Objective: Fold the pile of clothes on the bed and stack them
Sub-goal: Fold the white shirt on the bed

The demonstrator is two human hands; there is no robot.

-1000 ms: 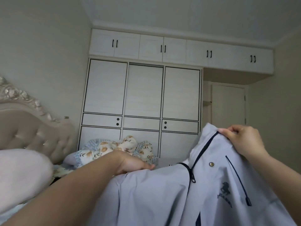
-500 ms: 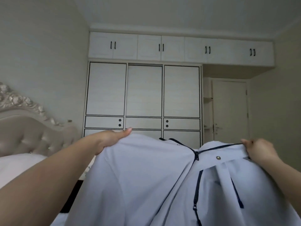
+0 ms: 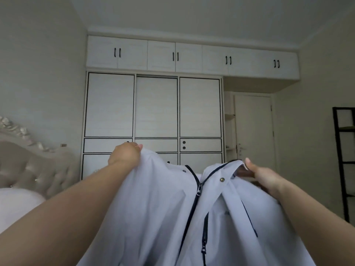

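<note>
We have raised the jacket (image 3: pixel 169 214) higher and spread it: left hand (image 3: pixel 124 156) and right hand (image 3: pixel 263 178) each grip a shoulder, holding it up before us, ready for folding.

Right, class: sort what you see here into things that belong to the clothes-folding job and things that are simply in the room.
Part of the job:
- pale jacket with dark zip, held up by its top edge
- left hand, gripping the jacket
- right hand, gripping the jacket

Just in the room:
- wardrobe
- padded headboard
- door
- black shelf frame
</note>
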